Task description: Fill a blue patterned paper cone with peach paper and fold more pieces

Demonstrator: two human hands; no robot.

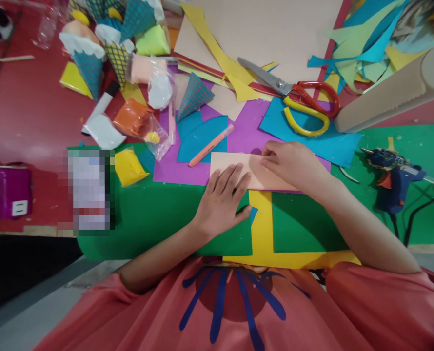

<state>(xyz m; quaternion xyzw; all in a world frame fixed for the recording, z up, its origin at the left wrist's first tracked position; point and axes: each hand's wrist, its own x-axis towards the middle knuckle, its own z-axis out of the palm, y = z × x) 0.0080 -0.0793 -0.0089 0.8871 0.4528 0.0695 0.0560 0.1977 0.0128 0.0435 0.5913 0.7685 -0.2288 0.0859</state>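
Observation:
A pale peach sheet of craft foam or paper (226, 160) lies across the purple sheet (184, 170) in front of me. My left hand (222, 197) rests flat on its left part, fingers spread. Over its upper edge, my right hand (288, 163) has thumb and fingers pinched together; whatever lies between them is hidden. Just above the peach sheet, an orange marker (210, 145) lies slanted on a blue cut piece (191, 134). Scissors (286, 90) with one red and one yellow handle lie beyond my right hand, partly on a blue sheet (334, 144).
A blue glue gun (400, 183) sits at right on the green sheet (429, 146), near a peach roll (388, 95). Cone shapes (88, 66) and clay packets (131, 167) crowd the left, around a blurred-out rectangular object (88, 190). Colored scraps (363, 44) pile up at the back right.

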